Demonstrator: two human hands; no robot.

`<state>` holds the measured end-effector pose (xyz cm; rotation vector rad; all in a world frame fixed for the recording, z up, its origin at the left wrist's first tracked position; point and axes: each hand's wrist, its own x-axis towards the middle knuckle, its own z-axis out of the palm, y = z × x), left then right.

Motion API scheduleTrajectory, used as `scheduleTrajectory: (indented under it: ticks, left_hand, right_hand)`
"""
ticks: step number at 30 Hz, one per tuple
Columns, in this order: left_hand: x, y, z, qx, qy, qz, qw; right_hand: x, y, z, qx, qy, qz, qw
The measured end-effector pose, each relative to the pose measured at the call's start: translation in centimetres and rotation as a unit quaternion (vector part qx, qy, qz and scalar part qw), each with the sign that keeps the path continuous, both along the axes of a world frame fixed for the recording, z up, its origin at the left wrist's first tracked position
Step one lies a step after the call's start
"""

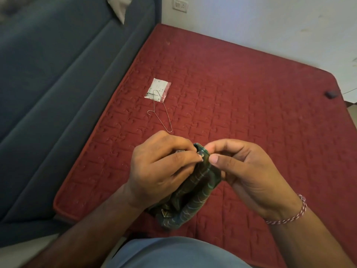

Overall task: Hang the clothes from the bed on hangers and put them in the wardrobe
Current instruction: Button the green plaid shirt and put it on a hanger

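Over the red bed point(241, 89), both hands pinch a dark green patterned garment point(195, 192); left hand point(160, 171) and right hand point(249, 175) grip its top edge. Beyond the grip, a wire hanger point(161, 111) lies on the bed; its far end rests on a white packet point(158, 89).

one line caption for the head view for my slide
Both hands, left and right, pinch a green checked garment above a red mattress where a wire hanger lies.
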<state>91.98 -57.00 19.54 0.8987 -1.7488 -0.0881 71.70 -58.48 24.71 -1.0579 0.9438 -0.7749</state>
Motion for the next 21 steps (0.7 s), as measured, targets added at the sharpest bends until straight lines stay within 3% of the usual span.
scheduleTrajectory:
  ticks: [5, 11, 16, 21]
  left_hand:
    - [-2.5, 0.8, 0.0, 0.03, -0.033, 0.006, 0.999]
    - [-5.0, 1.6, 0.1, 0.049, -0.05, 0.01, 0.997]
    - [-6.9, 2.5, -0.3, 0.034, -0.064, 0.037, 0.997]
    - [-8.1, 3.2, -0.8, 0.015, -0.061, 0.069, 0.996]
  right_hand:
    - [-2.4, 0.2, -0.3, -0.064, 0.054, 0.012, 0.996]
    - [-4.8, 0.4, -1.0, -0.042, 0.001, 0.01, 0.999]
    - [-6.5, 0.5, -1.4, -0.123, 0.037, 0.048, 0.991]
    - [-7.2, 0.5, -1.9, -0.113, 0.03, 0.068, 0.991]
